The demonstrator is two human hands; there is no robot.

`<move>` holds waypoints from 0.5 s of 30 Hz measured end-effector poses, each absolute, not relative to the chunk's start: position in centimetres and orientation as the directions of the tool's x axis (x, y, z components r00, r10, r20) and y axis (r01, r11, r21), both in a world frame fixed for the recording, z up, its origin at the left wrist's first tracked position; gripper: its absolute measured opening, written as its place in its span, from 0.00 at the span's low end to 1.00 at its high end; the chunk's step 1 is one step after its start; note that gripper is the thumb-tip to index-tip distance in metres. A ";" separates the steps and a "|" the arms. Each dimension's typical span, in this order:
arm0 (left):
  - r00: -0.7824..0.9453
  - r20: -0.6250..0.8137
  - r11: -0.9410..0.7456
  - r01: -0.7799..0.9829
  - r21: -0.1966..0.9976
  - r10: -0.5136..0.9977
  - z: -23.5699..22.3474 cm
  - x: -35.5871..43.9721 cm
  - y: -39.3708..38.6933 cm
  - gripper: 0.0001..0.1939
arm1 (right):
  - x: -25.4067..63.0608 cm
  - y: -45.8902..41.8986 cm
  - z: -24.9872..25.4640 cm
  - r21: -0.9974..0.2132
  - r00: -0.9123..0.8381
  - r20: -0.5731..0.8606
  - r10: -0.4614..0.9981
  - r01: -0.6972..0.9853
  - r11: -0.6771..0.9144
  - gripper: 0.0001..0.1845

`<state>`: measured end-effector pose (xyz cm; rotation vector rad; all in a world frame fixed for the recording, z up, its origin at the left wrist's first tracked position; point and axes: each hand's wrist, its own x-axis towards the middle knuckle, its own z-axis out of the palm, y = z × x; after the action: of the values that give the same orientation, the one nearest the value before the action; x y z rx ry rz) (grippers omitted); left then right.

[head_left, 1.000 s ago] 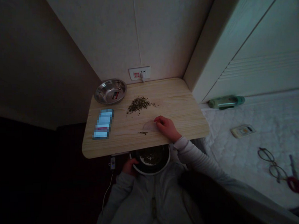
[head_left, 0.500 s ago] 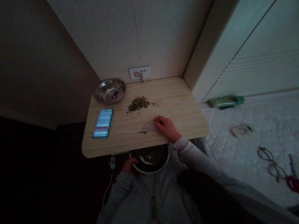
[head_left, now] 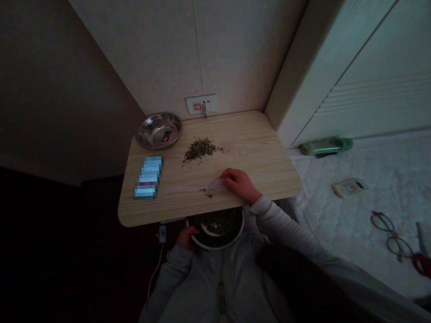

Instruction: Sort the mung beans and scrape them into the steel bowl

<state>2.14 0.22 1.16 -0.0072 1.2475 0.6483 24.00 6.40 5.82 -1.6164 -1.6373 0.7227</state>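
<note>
My right hand (head_left: 238, 183) is closed in a pinch on a thin, clear plastic scraper (head_left: 216, 186), held low over the wooden table near its front edge. A few small dark grains (head_left: 207, 193) lie at the scraper's left edge. Farther back on the table is a loose pile of small greenish-brown grains (head_left: 199, 149). Below the table's front edge, my left hand (head_left: 187, 238) grips the rim of a dark bowl (head_left: 231, 240) with a pale edge; grains are scattered inside it.
On the wooden table (head_left: 250, 135) stand a steel bowl (head_left: 158, 130) at the back left and a blurred-out phone (head_left: 149, 178). A wall socket (head_left: 201, 104) is behind. To the right, a green bottle (head_left: 326, 147), glasses (head_left: 392, 236) and red-handled scissors (head_left: 427, 267) lie on white bedding.
The scraper has tilted and shifted slightly toward the front edge, and the few grains beside it have moved a little. My left hand and the dark bowl stay in place.
</note>
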 end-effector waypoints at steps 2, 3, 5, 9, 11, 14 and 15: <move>0.196 -0.862 0.822 -0.455 0.343 0.468 1.2 2.1 0.2 0.19 | 24.0 6.4 5.8 -0.808 0.037 0.100 0.994 0.586 0.060 0.11; 0.204 -0.856 0.818 -0.459 0.346 0.476 1.3 2.1 0.2 0.20 | 24.1 6.4 5.8 -0.809 0.038 0.101 0.994 0.585 0.060 0.11; 0.211 -0.847 0.811 -0.469 0.351 0.488 1.3 2.1 0.2 0.23 | 24.1 6.4 5.7 -0.804 0.035 0.110 0.993 0.591 0.068 0.10; 0.222 -0.840 0.805 -0.480 0.348 0.495 1.5 2.1 0.3 0.25 | 24.2 6.4 5.7 -0.789 0.012 0.119 0.993 0.609 0.087 0.10; 0.245 -0.843 0.817 -0.476 0.326 0.480 1.6 2.2 0.3 0.24 | 24.2 6.4 5.8 -0.779 -0.004 0.121 0.993 0.619 0.098 0.10; 0.276 -0.845 0.832 -0.469 0.297 0.457 1.7 2.2 0.2 0.24 | 24.2 6.4 5.8 -0.770 -0.013 0.128 0.992 0.629 0.108 0.10; 0.277 -0.844 0.831 -0.469 0.299 0.460 1.6 2.2 0.2 0.24 | 24.2 6.4 5.8 -0.772 -0.009 0.129 0.992 0.627 0.106 0.10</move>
<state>2.18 0.22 1.65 -0.0091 1.1294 0.6240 24.18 6.37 5.81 -1.5945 -1.7122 0.6869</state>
